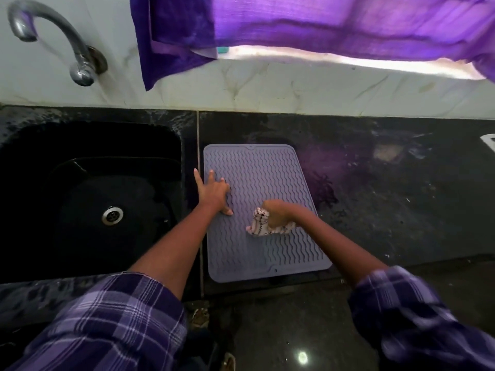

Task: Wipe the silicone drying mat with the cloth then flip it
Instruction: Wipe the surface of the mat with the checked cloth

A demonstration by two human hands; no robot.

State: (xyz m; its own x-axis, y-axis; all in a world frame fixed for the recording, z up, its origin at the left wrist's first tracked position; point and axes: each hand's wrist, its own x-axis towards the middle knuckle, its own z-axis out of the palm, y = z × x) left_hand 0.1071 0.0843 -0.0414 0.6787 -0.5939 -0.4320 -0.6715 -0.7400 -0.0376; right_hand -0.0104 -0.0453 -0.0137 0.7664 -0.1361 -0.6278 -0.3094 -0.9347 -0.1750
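Note:
A grey-lilac silicone drying mat (pixel 267 167) with wavy ridges lies flat on the dark counter (pixel 388 199), just right of the sink. My left hand (pixel 213 192) rests flat on the mat's left edge, fingers spread, holding nothing. My right hand (pixel 280 213) is closed around a bunched white cloth with dark lines (pixel 258 226), pressed on the middle of the mat. The hand and cloth look slightly blurred.
A black sink (pixel 88 188) with a metal drain sits to the left, a curved metal tap (pixel 53 38) on the wall above it. Purple curtains (pixel 294 20) hang over the window ledge behind. A white object (pixel 488 141) shows at the counter's far right edge.

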